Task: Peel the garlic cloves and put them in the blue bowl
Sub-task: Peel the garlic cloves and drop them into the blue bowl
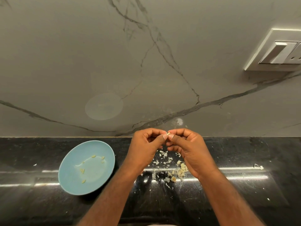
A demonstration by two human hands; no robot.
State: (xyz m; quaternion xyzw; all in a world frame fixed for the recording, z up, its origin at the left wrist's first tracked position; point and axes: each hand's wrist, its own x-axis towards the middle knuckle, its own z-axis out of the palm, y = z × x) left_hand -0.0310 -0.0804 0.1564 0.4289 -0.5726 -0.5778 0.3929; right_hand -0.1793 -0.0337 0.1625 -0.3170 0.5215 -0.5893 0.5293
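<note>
- small pale garlic clove pinched between both hands, held up over the back edge of the glossy black stone counter; mostly hidden by fingertips
- left hand: fingers curled in, thumb and forefinger tips nip the clove from the left
- right hand: also curled, thumb and forefinger on the clove from the right; the two thumb tips lie side by side
- round shallow light-blue bowl on the counter, left of the left forearm and apart from it; a few peeled yellowish cloves scattered inside
- loose scatter of whitish papery skins on the counter below the hands
- cluster of unpeeled cloves beside the skins, partly behind the right hand
- stray skin flecks further right
- grey-veined marble wall behind; white switch plate upper right
</note>
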